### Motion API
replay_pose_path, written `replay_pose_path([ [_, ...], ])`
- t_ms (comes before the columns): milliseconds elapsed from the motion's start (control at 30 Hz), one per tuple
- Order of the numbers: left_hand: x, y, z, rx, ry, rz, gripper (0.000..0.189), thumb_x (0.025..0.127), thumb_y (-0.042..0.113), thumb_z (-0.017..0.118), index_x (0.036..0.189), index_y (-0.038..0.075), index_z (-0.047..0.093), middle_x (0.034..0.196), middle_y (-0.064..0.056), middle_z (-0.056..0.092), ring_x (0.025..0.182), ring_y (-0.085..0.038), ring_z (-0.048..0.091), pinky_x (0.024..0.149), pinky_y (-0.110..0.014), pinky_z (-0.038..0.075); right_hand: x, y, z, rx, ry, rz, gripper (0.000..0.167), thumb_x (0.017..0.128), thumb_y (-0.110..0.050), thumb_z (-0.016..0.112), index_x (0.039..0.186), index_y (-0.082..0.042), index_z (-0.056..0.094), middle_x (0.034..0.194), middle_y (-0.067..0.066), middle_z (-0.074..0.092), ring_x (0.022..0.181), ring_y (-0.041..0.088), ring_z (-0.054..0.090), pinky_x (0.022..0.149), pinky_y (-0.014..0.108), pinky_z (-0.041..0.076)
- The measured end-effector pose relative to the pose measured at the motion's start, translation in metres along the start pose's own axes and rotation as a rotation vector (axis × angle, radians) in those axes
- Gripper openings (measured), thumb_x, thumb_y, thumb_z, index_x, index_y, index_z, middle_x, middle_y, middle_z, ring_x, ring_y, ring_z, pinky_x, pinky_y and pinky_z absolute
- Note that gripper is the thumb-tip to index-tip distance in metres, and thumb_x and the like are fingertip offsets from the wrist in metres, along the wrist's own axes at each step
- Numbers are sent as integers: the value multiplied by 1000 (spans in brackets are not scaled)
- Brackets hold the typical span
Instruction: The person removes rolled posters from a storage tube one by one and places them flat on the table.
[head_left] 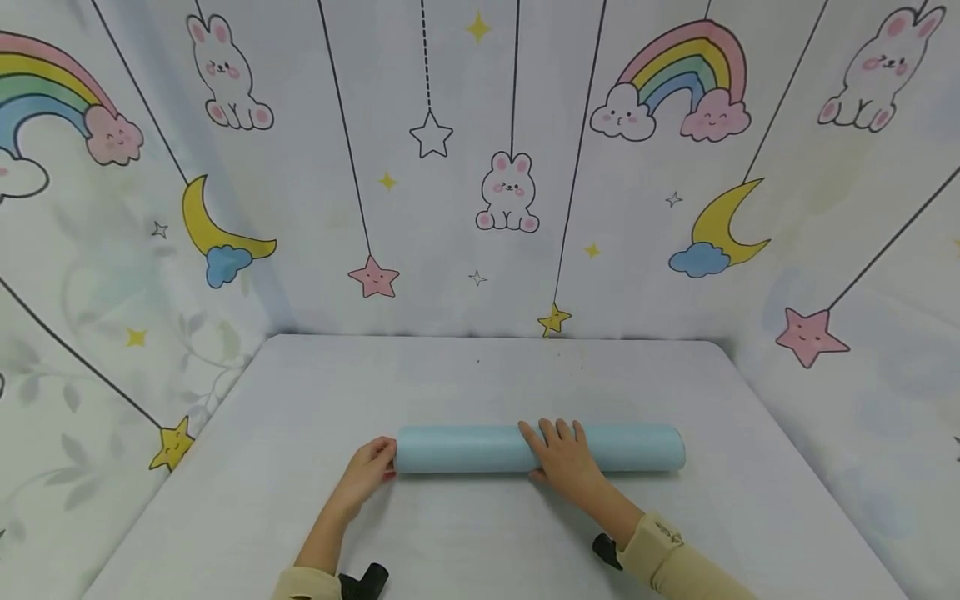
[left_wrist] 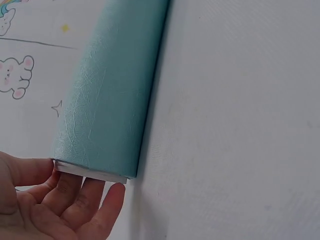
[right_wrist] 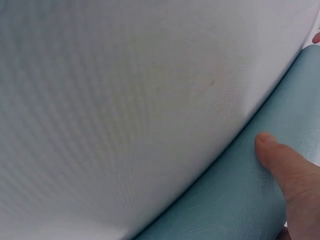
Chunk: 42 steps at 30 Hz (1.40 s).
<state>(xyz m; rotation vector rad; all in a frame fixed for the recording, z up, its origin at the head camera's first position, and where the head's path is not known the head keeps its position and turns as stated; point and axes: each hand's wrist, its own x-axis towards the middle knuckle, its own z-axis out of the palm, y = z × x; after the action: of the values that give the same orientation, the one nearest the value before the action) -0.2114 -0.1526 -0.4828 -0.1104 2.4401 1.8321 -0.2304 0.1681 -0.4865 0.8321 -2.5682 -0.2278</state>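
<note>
A light blue roll of leather-like sheet [head_left: 465, 450] lies sideways across the white table, white at its inner edge where the left end shows. At that left end is my left hand [head_left: 369, 473]. In the left wrist view its thumb touches the rim, and several fingers curl against the white edge [left_wrist: 115, 177], their tips partly hidden. My right hand [head_left: 566, 462] rests on top of the roll, right of its middle, with spread fingers reaching over the far side. Its thumb [right_wrist: 282, 157] lies straight along the blue surface in the right wrist view.
The white table [head_left: 330, 392] has rounded far corners. Curtain-like white walls [head_left: 450, 233] printed with rabbits, stars, moons and rainbows stand behind it and along both sides. Black wrist devices [head_left: 365, 581] show beside the cream sleeves [head_left: 678, 562].
</note>
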Motion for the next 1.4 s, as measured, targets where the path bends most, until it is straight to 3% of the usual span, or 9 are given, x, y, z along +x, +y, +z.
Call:
replay_pose_path([
  [200, 2, -2, -1, 28, 40, 48, 22, 95, 9, 46, 101, -9, 57, 92, -15, 64, 83, -21, 60, 75, -37, 51, 0, 1, -3, 21, 64, -9, 82, 65, -45, 78, 130, -13, 42, 106, 13, 50, 92, 31, 50, 78, 50, 42],
  [567, 8, 0, -4, 109, 88, 65, 24, 95, 13, 46, 103, -7, 58, 97, -18, 65, 81, -19, 59, 68, -29, 50, 5, 5, -3, 38, -33, 24, 77, 69, -45, 76, 132, -14, 44, 111, 11, 51, 96, 30, 50, 84, 50, 42],
  [733, 4, -2, -8, 136, 100, 45, 24, 96, 13, 44, 104, -6, 57, 101, -20, 63, 83, -21, 59, 68, -31, 50, 3, 5, -3, 62, -48, 23, 76, 68, -45, 75, 131, -15, 45, 110, 11, 51, 96, 30, 51, 83, 52, 42],
  [900, 1, -6, -11, 160, 106, 37, 24, 96, 14, 43, 103, -6, 55, 95, -16, 63, 76, -19, 57, 65, -28, 49, -4, 8, 0, 130, -91, 58, 77, 70, -45, 75, 134, -16, 43, 114, 11, 52, 102, 30, 51, 87, 53, 39],
  [1400, 4, -8, -17, 185, 131, 56, 24, 94, 13, 44, 103, -7, 57, 89, -13, 63, 73, -18, 58, 63, -26, 49, -20, 30, -4, 265, -90, 110, 79, 66, -40, 80, 134, -18, 46, 120, 10, 54, 105, 30, 52, 88, 54, 39],
])
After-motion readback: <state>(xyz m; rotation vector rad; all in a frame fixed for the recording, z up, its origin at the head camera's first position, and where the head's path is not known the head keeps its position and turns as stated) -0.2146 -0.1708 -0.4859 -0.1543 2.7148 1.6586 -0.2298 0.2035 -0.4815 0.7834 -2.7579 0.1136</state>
